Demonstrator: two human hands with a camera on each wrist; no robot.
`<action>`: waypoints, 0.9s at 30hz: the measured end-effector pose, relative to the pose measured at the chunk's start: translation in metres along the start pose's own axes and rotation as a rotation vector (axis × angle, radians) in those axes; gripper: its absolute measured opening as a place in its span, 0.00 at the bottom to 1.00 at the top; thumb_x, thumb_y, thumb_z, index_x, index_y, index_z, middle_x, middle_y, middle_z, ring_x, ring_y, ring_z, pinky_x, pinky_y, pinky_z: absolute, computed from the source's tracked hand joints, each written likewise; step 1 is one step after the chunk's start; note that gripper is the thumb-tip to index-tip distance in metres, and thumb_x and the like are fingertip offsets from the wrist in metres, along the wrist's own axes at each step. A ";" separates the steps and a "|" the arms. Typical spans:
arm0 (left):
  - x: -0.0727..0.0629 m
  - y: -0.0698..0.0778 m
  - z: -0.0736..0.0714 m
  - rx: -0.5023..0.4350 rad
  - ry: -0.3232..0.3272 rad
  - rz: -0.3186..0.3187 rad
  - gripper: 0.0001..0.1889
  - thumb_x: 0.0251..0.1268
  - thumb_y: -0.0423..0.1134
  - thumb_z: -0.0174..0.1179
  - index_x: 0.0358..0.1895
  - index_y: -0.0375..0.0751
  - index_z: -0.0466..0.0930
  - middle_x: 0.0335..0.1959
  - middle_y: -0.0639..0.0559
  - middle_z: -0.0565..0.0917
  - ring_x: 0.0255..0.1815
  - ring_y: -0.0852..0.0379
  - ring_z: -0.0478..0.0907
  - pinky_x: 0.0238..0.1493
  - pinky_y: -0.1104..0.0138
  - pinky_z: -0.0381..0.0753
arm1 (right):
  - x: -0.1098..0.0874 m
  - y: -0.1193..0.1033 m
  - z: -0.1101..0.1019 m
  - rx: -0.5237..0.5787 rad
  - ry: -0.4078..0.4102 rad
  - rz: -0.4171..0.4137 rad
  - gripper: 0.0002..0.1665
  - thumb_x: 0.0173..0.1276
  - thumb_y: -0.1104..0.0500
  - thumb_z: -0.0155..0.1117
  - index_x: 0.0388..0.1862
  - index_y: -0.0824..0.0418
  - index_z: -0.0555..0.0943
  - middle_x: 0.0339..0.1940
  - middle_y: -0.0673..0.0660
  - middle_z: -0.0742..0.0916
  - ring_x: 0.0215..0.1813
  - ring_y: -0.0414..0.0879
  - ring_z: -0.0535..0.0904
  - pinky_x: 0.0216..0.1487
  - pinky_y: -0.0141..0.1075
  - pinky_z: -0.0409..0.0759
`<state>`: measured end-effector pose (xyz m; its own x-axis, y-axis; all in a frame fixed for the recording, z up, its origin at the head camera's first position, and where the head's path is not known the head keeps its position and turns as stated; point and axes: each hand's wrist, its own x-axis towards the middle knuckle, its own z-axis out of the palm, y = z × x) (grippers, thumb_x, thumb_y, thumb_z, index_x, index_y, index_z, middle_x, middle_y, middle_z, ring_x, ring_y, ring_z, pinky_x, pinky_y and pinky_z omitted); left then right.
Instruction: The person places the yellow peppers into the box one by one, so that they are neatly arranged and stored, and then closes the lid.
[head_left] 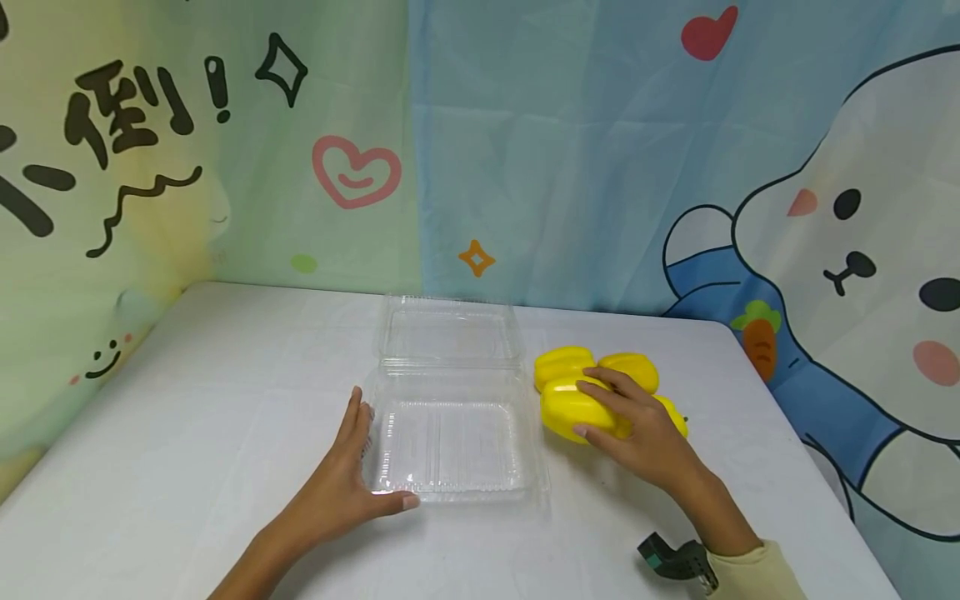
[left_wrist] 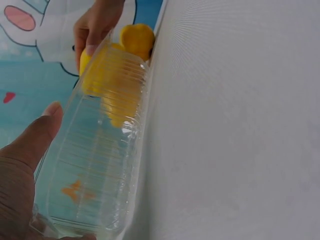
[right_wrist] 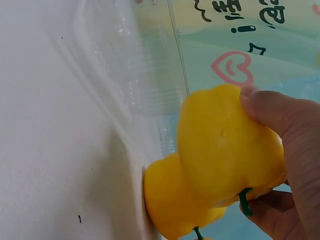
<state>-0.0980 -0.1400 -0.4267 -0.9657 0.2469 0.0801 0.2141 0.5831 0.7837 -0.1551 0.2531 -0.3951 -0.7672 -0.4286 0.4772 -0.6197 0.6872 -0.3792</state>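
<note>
My right hand (head_left: pixel 648 433) grips a yellow bell pepper (head_left: pixel 573 408) between thumb and fingers. In the right wrist view, this pepper (right_wrist: pixel 225 142) has a green stem and overlaps another yellow bell pepper (right_wrist: pixel 172 200) below it. More yellow bell peppers (head_left: pixel 630 369) lie around the hand, partly hidden by it. To their left, a clear plastic clamshell box (head_left: pixel 450 497) lies with its lid folded back. My left hand (head_left: pixel 341 475) rests at the box's near left corner, thumb along the front edge and straight fingers along the left side.
The box's lid (head_left: pixel 450 333) lies toward the back of the white table (head_left: pixel 225 400). Behind the table hangs a printed cloth (head_left: pixel 525 167) with cartoon figures. A dark wrist-worn device (head_left: pixel 675 560) juts out beside the right sleeve (head_left: pixel 757 575).
</note>
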 end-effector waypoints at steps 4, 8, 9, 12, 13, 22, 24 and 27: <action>0.000 0.000 0.000 0.000 0.004 0.000 0.71 0.39 0.65 0.75 0.77 0.31 0.36 0.79 0.53 0.28 0.77 0.42 0.42 0.69 0.44 0.55 | 0.000 -0.002 0.000 0.014 0.024 0.011 0.35 0.52 0.60 0.79 0.61 0.61 0.80 0.65 0.55 0.75 0.65 0.54 0.69 0.64 0.22 0.59; 0.000 0.000 0.001 -0.001 0.000 -0.006 0.71 0.39 0.66 0.74 0.77 0.31 0.36 0.79 0.53 0.28 0.77 0.41 0.43 0.68 0.43 0.56 | 0.001 -0.008 0.000 0.048 0.055 0.020 0.37 0.52 0.61 0.79 0.63 0.60 0.78 0.65 0.54 0.76 0.65 0.54 0.70 0.63 0.22 0.60; 0.000 0.000 0.001 -0.001 -0.002 -0.007 0.71 0.39 0.65 0.74 0.77 0.31 0.36 0.79 0.53 0.28 0.77 0.41 0.42 0.68 0.43 0.56 | 0.001 -0.010 0.000 0.062 0.064 0.016 0.37 0.52 0.62 0.78 0.63 0.60 0.78 0.65 0.55 0.76 0.65 0.54 0.70 0.63 0.22 0.61; 0.000 0.001 0.001 -0.003 -0.007 -0.013 0.71 0.40 0.64 0.75 0.77 0.31 0.36 0.78 0.55 0.27 0.77 0.41 0.42 0.68 0.43 0.55 | 0.002 -0.015 0.001 0.112 0.083 0.000 0.38 0.52 0.64 0.78 0.64 0.62 0.77 0.65 0.56 0.76 0.64 0.55 0.70 0.63 0.22 0.62; 0.000 0.001 0.001 -0.002 -0.007 -0.014 0.71 0.40 0.64 0.75 0.77 0.31 0.36 0.78 0.55 0.27 0.77 0.41 0.42 0.68 0.42 0.55 | 0.002 -0.017 0.001 0.125 0.086 -0.007 0.38 0.52 0.64 0.78 0.64 0.63 0.77 0.64 0.56 0.76 0.65 0.56 0.70 0.64 0.22 0.62; -0.001 0.000 0.002 0.002 -0.008 -0.013 0.71 0.40 0.64 0.75 0.77 0.32 0.35 0.78 0.55 0.26 0.77 0.41 0.41 0.68 0.43 0.55 | 0.004 -0.028 0.001 0.149 0.084 -0.023 0.43 0.51 0.64 0.79 0.67 0.63 0.74 0.65 0.57 0.76 0.67 0.56 0.68 0.67 0.27 0.60; -0.001 0.000 0.002 0.001 -0.008 -0.010 0.71 0.40 0.64 0.75 0.77 0.32 0.35 0.78 0.55 0.26 0.77 0.41 0.41 0.68 0.43 0.55 | 0.004 -0.030 0.002 0.152 0.095 -0.018 0.43 0.50 0.65 0.79 0.67 0.62 0.74 0.64 0.57 0.76 0.66 0.56 0.69 0.67 0.26 0.60; -0.001 0.000 0.002 0.002 -0.007 -0.008 0.71 0.40 0.64 0.75 0.77 0.32 0.35 0.78 0.54 0.26 0.77 0.41 0.41 0.68 0.43 0.55 | 0.004 -0.035 0.004 0.168 0.100 -0.003 0.43 0.50 0.65 0.79 0.67 0.61 0.75 0.65 0.55 0.76 0.66 0.56 0.70 0.67 0.25 0.59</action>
<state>-0.0973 -0.1390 -0.4280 -0.9663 0.2478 0.0694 0.2067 0.5869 0.7828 -0.1373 0.2255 -0.3828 -0.7505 -0.3642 0.5515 -0.6471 0.5747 -0.5010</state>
